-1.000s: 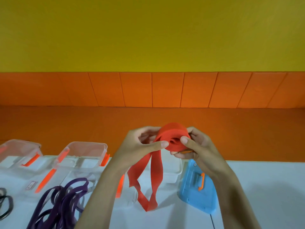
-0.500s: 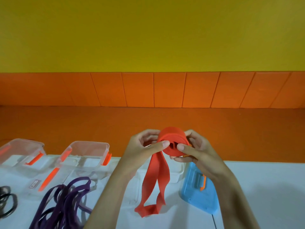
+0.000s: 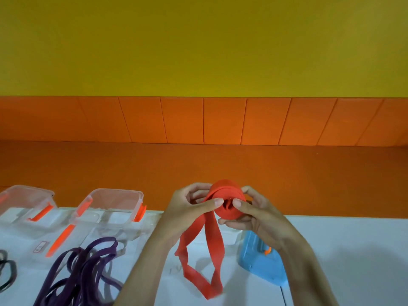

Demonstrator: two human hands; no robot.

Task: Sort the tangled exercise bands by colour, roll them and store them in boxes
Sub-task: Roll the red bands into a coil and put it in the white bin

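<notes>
A red exercise band (image 3: pixel 227 200) is partly wound into a roll held up above the white table (image 3: pixel 344 250). My left hand (image 3: pixel 189 208) pinches the roll's left side, thumb across the strap. On the right side, my right hand (image 3: pixel 254 214) grips the roll with thumb on its front face. The band's unrolled tail (image 3: pixel 205 259) hangs in a loop, its end touching the table. Purple bands (image 3: pixel 84 268) lie tangled at lower left. Black bands (image 3: pixel 7 272) show at the left edge.
Two clear boxes with orange latches (image 3: pixel 114 202) (image 3: pixel 26 199) stand at the table's far left. A clear lid (image 3: pixel 55 237) lies before them. A blue lid (image 3: pixel 262 259) lies under my right wrist. Another clear box is partly hidden behind my hands. An orange wall runs behind.
The roll has sunk slightly and both hands have turned it, taking up more strap. The hanging loop has swung and now spreads wider on the table.
</notes>
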